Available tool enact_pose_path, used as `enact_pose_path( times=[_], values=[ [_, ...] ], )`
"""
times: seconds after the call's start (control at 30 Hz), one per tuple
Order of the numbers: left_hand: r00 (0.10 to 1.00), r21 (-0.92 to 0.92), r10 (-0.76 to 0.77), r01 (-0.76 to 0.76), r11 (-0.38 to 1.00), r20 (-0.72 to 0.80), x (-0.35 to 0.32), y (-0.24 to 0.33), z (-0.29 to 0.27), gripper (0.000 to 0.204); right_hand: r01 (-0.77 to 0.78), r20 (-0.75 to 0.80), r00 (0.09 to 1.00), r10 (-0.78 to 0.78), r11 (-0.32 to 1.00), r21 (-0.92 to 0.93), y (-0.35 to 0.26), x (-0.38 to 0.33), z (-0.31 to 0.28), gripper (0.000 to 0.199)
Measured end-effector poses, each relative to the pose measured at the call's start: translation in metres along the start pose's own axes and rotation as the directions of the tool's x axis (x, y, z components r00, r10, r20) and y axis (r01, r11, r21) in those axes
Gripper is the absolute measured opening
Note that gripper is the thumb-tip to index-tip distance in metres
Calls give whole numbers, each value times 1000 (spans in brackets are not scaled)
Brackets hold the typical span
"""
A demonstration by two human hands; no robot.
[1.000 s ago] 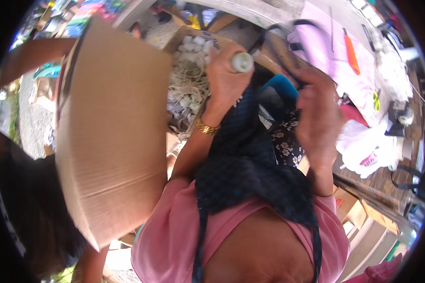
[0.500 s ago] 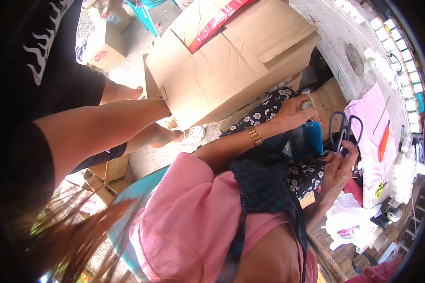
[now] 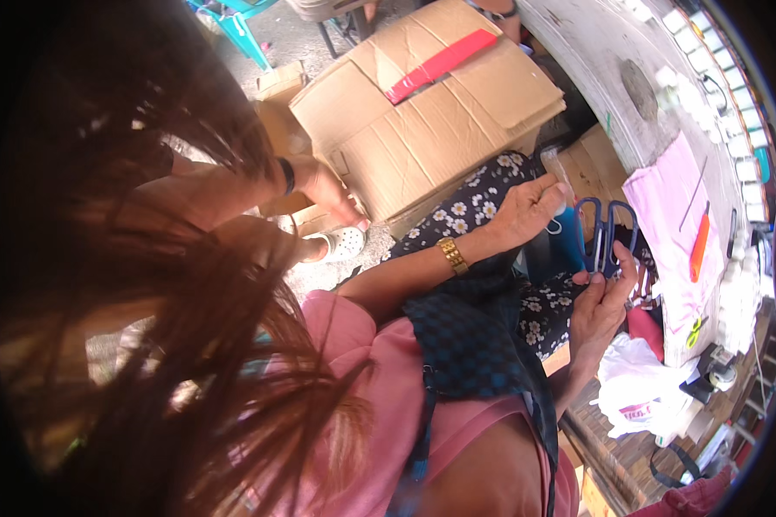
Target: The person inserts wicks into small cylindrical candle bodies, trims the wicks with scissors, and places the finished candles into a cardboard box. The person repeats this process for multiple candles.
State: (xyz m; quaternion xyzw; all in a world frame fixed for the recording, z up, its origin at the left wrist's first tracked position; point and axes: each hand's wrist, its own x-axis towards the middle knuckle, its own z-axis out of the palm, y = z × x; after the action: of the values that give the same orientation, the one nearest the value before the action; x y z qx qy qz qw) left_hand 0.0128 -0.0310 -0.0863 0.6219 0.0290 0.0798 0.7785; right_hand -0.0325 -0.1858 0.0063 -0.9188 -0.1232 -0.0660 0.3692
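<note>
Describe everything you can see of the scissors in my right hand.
The scissors have two dark blue loop handles, plastic by their look, with a strip of silvery metal showing near the fingers. The handles point up the picture, away from the wrist. Your right hand grips the lower end, hiding much of the blades, so whether they are open is unclear. They sit right of your left hand.
</note>
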Motion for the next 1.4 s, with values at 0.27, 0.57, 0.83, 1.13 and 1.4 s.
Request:
enact_pose_path(
  times=[0.27, 0.57, 0.83, 1.13, 1.4],
  values=[
    [991, 127, -114, 104, 986, 74, -2, 13, -4, 30, -41, -5, 999, 41, 998, 49, 7, -1, 8, 58],
    [986, 178, -158, 148, 973, 43, -3, 0, -2, 29, -50, 90, 994, 56, 996, -68, 9, 0, 17, 61],
    [998, 244, -62, 55, 968, 22, -3, 4, -6, 24, 13, 57, 998, -10, 999, -38, 15, -2, 20, 60],
    [992, 159, 103, -90, 983, -76, -5, 60, -44, 19, -64, -39, 997, 65, 998, 14, 12, -4, 19, 57],
    [967, 490, 122, 3, 871, -223, -21, 80, -100, 25, -29, -26, 999, 29, 999, -27, 16, -4, 23, 58]
  ],
)
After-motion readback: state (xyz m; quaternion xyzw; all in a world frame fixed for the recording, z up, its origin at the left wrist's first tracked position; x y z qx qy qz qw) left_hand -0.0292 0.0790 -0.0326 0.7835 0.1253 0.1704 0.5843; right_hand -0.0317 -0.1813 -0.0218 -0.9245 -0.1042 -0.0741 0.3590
